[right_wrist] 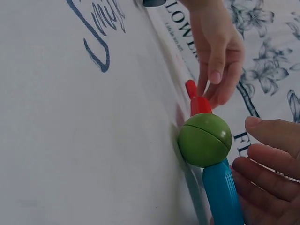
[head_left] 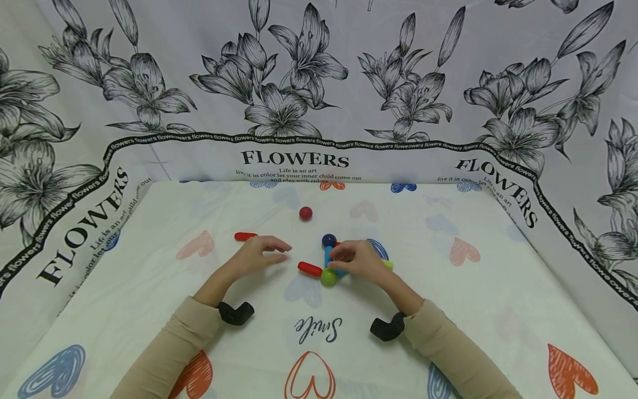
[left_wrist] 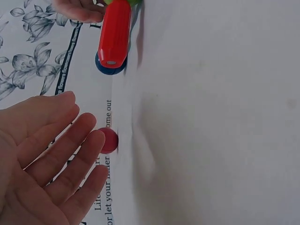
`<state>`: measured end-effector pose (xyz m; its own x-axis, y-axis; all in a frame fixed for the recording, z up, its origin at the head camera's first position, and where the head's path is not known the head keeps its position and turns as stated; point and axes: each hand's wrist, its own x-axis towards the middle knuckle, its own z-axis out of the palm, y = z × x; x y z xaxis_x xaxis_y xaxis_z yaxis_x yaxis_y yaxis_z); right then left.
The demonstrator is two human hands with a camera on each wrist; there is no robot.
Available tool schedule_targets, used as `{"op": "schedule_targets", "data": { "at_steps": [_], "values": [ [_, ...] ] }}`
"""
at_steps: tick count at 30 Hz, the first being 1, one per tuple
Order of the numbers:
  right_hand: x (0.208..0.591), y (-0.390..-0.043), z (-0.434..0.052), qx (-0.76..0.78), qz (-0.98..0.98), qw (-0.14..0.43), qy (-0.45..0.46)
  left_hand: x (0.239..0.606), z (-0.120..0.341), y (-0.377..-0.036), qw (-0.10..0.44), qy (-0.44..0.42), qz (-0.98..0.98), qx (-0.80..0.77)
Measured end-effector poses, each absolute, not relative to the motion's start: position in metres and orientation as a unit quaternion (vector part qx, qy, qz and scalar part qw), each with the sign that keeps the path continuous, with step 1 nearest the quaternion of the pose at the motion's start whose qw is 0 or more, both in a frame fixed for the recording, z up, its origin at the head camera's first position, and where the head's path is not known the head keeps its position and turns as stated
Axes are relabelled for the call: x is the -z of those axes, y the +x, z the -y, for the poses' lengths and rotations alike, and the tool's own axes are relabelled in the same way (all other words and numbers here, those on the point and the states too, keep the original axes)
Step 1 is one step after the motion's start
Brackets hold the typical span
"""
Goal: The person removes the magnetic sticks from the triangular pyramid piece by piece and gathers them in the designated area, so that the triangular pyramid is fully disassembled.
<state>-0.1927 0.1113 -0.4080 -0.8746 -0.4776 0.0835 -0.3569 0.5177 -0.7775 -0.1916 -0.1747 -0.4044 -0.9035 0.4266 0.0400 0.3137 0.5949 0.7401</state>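
Observation:
My left hand point(head_left: 261, 255) hovers left of a small built shape, fingers spread and holding nothing. My right hand point(head_left: 360, 259) is at the shape's right side, its fingers point(right_wrist: 265, 180) loosely bent beside a blue rod point(right_wrist: 222, 194) and the thumb apart from them. A green ball point(head_left: 328, 277) joins this rod and a red rod point(head_left: 309, 269) that points left. Behind it, another blue rod point(head_left: 327, 256) runs up to a dark blue ball point(head_left: 329, 240). The right hand hides part of the shape; a yellow-green piece point(head_left: 388, 265) peeks out past it.
A loose red ball point(head_left: 305, 213) lies farther back on the heart-print cloth point(head_left: 319, 310). Another red rod point(head_left: 245, 236) lies just behind my left hand. Black wrist cameras point(head_left: 236, 313) sit at both cuffs. A flower-print curtain point(head_left: 299, 111) rises behind the table.

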Motion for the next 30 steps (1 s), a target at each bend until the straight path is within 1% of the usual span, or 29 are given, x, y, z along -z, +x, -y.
{"op": "schedule_targets", "data": {
  "at_steps": [6,12,17,22,30],
  "values": [
    [0.407,-0.19,-0.112,0.42,-0.864,0.094,-0.261,0.403,0.164,-0.189,0.079,0.234,-0.884,-0.397],
    [0.408,-0.189,-0.112,0.392,-0.869,0.113,-0.28,0.403,0.153,-0.186,0.101,0.255,-0.877,-0.395],
    [0.409,-0.19,-0.111,0.365,-0.874,0.107,-0.302,0.407,0.144,-0.187,0.112,0.274,-0.871,-0.393],
    [0.41,-0.19,-0.111,0.347,-0.882,0.098,-0.303,0.409,0.135,-0.189,0.124,0.281,-0.869,-0.388],
    [0.41,-0.191,-0.111,0.349,-0.882,0.099,-0.3,0.412,0.129,-0.19,0.144,0.276,-0.871,-0.381]
  ]
}}
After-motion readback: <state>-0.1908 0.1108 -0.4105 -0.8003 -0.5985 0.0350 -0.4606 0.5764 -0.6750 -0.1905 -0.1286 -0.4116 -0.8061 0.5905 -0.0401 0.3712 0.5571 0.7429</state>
